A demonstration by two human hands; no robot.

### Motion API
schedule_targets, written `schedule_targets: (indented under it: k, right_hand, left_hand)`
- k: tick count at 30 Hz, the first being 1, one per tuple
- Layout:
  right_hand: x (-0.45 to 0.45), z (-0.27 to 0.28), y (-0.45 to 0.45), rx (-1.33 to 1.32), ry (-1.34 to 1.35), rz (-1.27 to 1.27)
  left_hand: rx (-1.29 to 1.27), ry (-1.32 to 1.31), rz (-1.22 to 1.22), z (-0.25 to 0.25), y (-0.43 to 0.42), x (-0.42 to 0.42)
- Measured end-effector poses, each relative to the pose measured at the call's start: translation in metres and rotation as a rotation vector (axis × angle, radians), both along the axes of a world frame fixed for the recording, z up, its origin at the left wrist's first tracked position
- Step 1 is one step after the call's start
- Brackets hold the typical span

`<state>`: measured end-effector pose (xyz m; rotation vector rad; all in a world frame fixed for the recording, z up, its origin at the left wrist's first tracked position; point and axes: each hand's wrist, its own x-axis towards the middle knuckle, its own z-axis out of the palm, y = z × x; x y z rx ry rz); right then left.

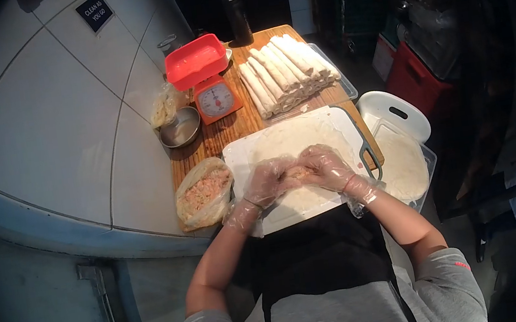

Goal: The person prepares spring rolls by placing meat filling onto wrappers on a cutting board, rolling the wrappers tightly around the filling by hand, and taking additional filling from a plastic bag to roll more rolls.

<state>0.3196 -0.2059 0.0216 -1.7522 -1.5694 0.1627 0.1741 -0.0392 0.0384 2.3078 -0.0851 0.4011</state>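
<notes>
In clear plastic gloves, my left hand (266,182) and my right hand (327,169) meet over the white cutting board (241,155). The fingers of both are curled in on a small portion of pinkish meat filling (299,174), partly hidden by them. Beneath lies a thin, pale round wrapper (297,135) spread over the board. To the left of the board, an open plastic bag (204,191) holds more of the pink filling with orange and green bits.
Rolled white wrappers (285,69) are stacked at the back of the wooden table (219,141). An orange kitchen scale (217,98) with a red tray (196,61), a metal bowl (181,129) and a black bottle (238,17) stand there too. Round wrappers (402,165) lie at right.
</notes>
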Motion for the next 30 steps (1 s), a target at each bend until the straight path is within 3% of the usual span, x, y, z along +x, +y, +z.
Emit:
schedule_targets:
  k: [2, 6, 8, 12, 15, 18, 21, 24, 27, 30]
  right_hand:
    - [0.001, -0.007, -0.002, 0.010, 0.029, 0.059]
    - [0.000, -0.001, -0.005, 0.160, -0.025, 0.028]
    - [-0.003, 0.002, 0.001, 0.064, -0.089, 0.041]
    - [-0.013, -0.005, 0.014, -0.147, -0.090, -0.037]
    - [-0.005, 0.009, 0.008, -0.034, -0.163, 0.057]
    - [-0.004, 0.020, 0.008, 0.036, 0.026, 0.011]
    - [-0.014, 0.017, 0.028, 0.010, -0.032, -0.001]
    - [-0.024, 0.024, 0.035, -0.175, -0.103, 0.015]
    - [-0.023, 0.026, 0.040, -0.085, -0.060, 0.041]
    - [-0.037, 0.013, 0.048, -0.094, -0.081, -0.050]
  left_hand:
    - [-0.057, 0.249, 0.066, 0.003, -0.001, -0.010]
    - [-0.056, -0.043, -0.028, -0.007, 0.005, -0.017]
    - [0.020, -0.115, 0.005, -0.004, 0.005, -0.019]
    - [0.038, 0.103, 0.129, -0.011, 0.015, -0.024]
    - [0.005, 0.063, 0.197, -0.001, 0.008, -0.035]
    - [-0.105, -0.060, 0.236, -0.009, 0.021, -0.045]
    - [-0.278, 0.212, 0.222, 0.001, 0.027, -0.055]
    - [-0.287, 0.297, 0.195, -0.003, 0.033, -0.057]
    - [0.062, -0.015, 0.245, 0.006, 0.021, -0.057]
    - [-0.210, 0.124, 0.046, 0.007, 0.020, -0.048]
